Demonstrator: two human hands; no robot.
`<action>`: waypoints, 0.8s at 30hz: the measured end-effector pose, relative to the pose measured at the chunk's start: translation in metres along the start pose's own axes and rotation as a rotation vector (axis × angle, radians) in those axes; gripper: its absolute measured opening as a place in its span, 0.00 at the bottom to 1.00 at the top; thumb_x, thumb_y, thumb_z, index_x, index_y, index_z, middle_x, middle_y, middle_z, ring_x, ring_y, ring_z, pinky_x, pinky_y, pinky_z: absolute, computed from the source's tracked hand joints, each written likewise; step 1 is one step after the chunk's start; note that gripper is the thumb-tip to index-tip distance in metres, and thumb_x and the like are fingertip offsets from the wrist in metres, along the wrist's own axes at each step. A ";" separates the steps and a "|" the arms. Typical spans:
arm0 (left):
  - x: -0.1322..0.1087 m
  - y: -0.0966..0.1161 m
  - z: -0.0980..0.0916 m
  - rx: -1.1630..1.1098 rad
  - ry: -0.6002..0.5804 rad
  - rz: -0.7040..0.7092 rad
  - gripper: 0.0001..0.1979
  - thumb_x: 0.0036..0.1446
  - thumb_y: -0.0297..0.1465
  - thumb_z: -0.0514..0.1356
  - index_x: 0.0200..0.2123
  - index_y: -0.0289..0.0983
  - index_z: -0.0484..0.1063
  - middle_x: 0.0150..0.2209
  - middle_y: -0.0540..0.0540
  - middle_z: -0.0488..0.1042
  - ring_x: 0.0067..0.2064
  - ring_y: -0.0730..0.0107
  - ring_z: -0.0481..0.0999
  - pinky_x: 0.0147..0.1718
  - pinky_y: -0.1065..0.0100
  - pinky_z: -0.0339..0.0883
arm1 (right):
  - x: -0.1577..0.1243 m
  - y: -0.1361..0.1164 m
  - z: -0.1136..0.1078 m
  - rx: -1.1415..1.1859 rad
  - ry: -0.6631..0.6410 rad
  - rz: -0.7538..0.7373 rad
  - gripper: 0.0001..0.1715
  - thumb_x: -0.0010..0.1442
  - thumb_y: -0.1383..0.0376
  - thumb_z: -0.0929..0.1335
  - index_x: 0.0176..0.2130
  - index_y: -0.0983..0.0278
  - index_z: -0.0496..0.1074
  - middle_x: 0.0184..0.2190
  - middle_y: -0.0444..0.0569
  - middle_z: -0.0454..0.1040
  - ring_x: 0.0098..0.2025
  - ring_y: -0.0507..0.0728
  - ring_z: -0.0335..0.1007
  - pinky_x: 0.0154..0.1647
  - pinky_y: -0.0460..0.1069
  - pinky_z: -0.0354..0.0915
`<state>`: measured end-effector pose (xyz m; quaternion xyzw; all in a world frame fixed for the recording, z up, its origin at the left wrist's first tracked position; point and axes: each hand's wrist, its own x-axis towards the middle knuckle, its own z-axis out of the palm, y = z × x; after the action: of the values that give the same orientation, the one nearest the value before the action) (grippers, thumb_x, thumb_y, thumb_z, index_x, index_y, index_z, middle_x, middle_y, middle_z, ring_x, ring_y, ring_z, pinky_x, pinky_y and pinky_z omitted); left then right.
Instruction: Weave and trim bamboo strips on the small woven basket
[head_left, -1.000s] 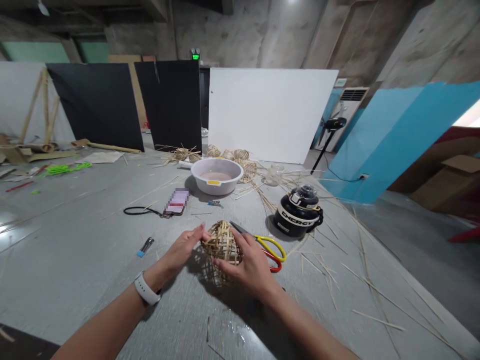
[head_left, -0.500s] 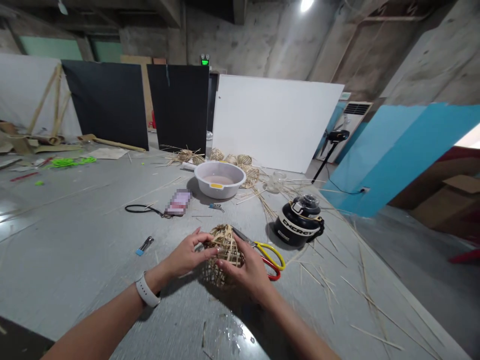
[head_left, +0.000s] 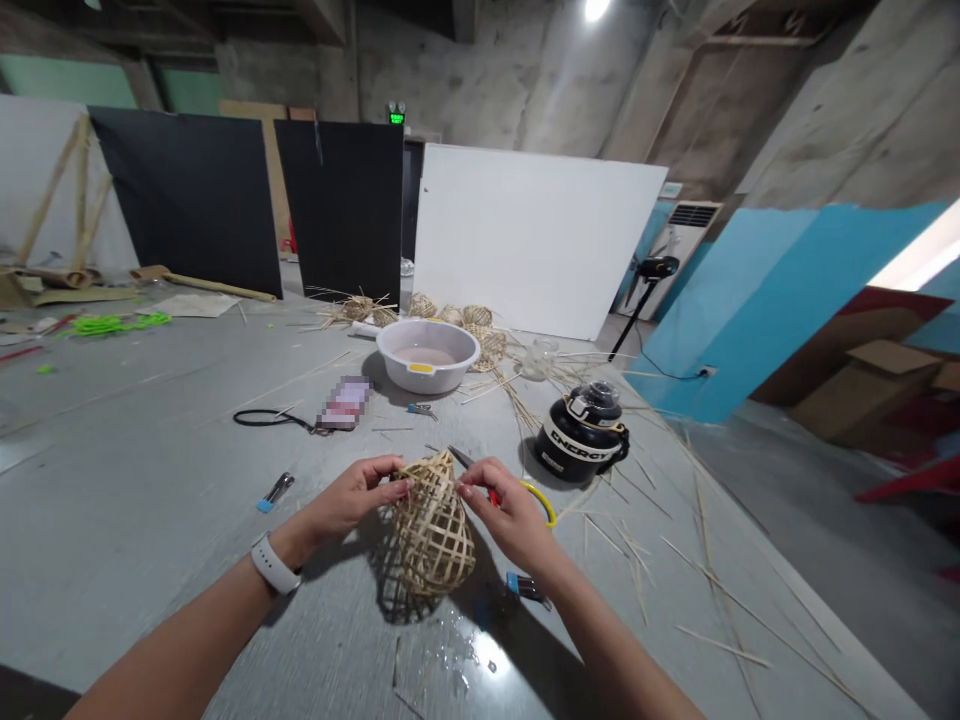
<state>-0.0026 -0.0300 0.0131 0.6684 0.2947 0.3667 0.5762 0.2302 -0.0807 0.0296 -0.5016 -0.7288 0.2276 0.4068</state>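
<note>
A small pear-shaped basket [head_left: 435, 535] of woven bamboo strips sits between my hands, its narrow end pointing away and its rounded, open-mesh part towards me. My left hand [head_left: 358, 493] grips its upper left side, thumb and fingers closed on the strips. On the opposite side, the fingertips of my right hand [head_left: 504, 500] pinch the weave near the narrow end. Scissors with a yellow handle [head_left: 541, 502] and a red one lie partly hidden behind my right hand. Beside my right forearm is a blue-and-silver clip [head_left: 527, 590].
A grey basin [head_left: 427, 380] holding water stands further back, with woven pieces [head_left: 487, 348] behind it. A black jug [head_left: 576, 445] stands at the right among loose bamboo strips [head_left: 637, 550]. At the left lie a phone [head_left: 345, 402] and another clip [head_left: 275, 493]. Water wets the table nearby.
The basket has tipped, bringing its rounded part towards me and more of its mesh into view. My fingers have shifted along its sides. A clip beside my right forearm has come into sight.
</note>
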 end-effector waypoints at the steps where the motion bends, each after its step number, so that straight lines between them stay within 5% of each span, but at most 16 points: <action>1: 0.000 0.000 0.000 0.009 -0.006 0.005 0.14 0.58 0.42 0.62 0.40 0.39 0.79 0.41 0.40 0.79 0.42 0.60 0.76 0.43 0.63 0.70 | 0.001 0.000 -0.003 0.020 -0.015 0.000 0.13 0.64 0.58 0.64 0.32 0.62 0.71 0.34 0.49 0.74 0.39 0.57 0.71 0.42 0.52 0.67; 4: 0.000 -0.001 0.000 0.147 -0.022 0.068 0.13 0.59 0.41 0.61 0.39 0.40 0.79 0.41 0.40 0.80 0.44 0.57 0.77 0.52 0.56 0.67 | 0.002 -0.004 -0.009 0.018 0.061 -0.020 0.11 0.64 0.58 0.65 0.35 0.62 0.72 0.35 0.49 0.73 0.40 0.57 0.70 0.42 0.52 0.66; 8: -0.002 -0.002 0.003 0.463 -0.069 0.263 0.08 0.61 0.37 0.60 0.40 0.41 0.77 0.39 0.46 0.80 0.46 0.61 0.77 0.66 0.50 0.47 | -0.001 -0.016 -0.008 0.019 0.092 -0.152 0.10 0.66 0.60 0.66 0.43 0.60 0.75 0.38 0.49 0.71 0.43 0.57 0.69 0.47 0.53 0.65; 18: -0.011 0.005 0.009 0.708 -0.162 0.465 0.09 0.66 0.36 0.55 0.44 0.43 0.74 0.35 0.50 0.77 0.41 0.68 0.74 0.65 0.50 0.37 | -0.008 -0.034 0.005 -0.154 0.087 -0.308 0.03 0.62 0.67 0.70 0.35 0.60 0.73 0.39 0.48 0.69 0.44 0.59 0.64 0.46 0.55 0.60; 24: -0.015 0.013 0.008 0.713 -0.269 0.477 0.09 0.66 0.34 0.55 0.46 0.43 0.74 0.38 0.49 0.78 0.42 0.67 0.75 0.61 0.56 0.43 | -0.016 -0.039 0.013 -0.187 0.123 -0.445 0.05 0.65 0.71 0.64 0.36 0.61 0.66 0.40 0.50 0.68 0.45 0.59 0.63 0.47 0.56 0.60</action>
<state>-0.0045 -0.0492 0.0235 0.9161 0.1627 0.2747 0.2425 0.2012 -0.1097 0.0451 -0.3770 -0.8131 0.0327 0.4423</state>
